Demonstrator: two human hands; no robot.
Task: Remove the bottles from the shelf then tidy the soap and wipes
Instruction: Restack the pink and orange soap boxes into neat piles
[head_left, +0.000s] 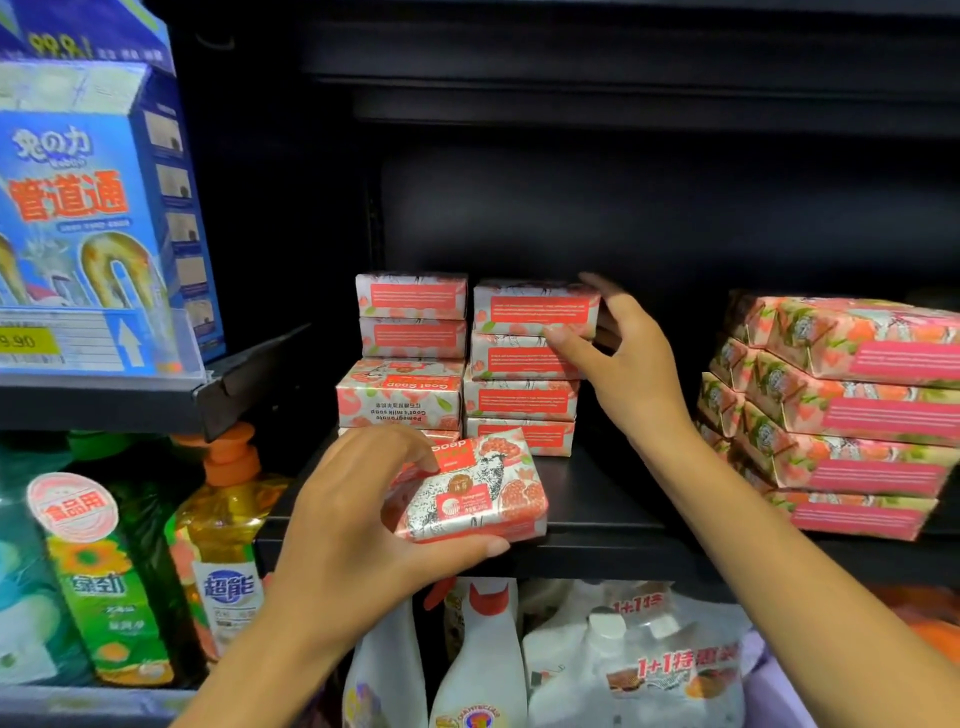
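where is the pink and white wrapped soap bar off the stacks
Head view, lower centre: the left hand grips the loose soap bar at the front edge of the black shelf, before the stacked soap bars.

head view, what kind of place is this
Most likely a shop's household-goods aisle: a yellow price tag on a shelf edge, stacks of identical wrapped soap bars on a black shelf, and dish liquid bottles lined up below left.
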